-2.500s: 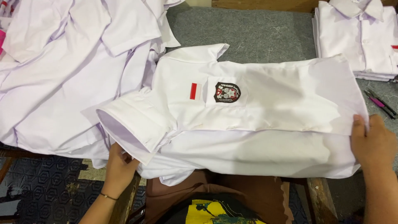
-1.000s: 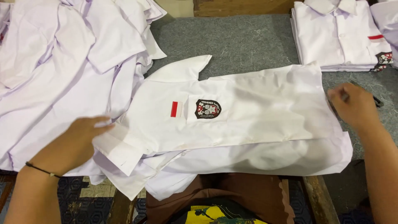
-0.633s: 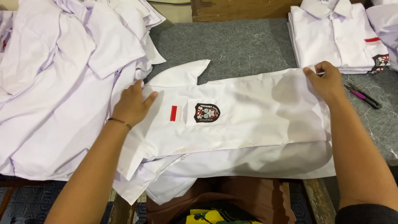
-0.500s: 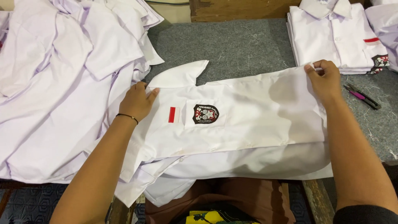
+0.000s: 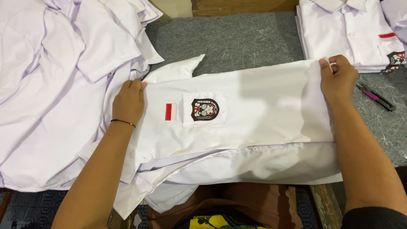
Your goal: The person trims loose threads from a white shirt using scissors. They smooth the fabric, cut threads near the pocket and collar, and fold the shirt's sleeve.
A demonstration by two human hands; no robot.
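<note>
Where the grey felt-covered worktop [image 5: 237, 40] meets the person's lap, a white short-sleeved cotton shirt [image 5: 254, 114] lies stretched sideways, collar to the nine o'clock side and hem to the three o'clock side. Its front is up, folded lengthwise, with a small red-and-white rectangular patch [image 5: 170, 112] and a dark shield-shaped crest [image 5: 205, 110] on the chest pocket. The near edge hangs off the worktop.

The left hand [image 5: 128, 101] rests flat by the collar, fingers [image 5: 136, 85] together and laid down on the cloth, pressing rather than gripping. The right hand [image 5: 338, 78] sits at the hem's far corner, its fingers [image 5: 325, 68] curled and pinching the fabric edge.

At nine to eleven o'clock sprawls a loose heap of white shirts [image 5: 55, 85]. At one o'clock stands a neat stack of folded white shirts [image 5: 347, 36]. Just to the three o'clock side of the right hand lie small pink-handled snips [image 5: 375, 96].
</note>
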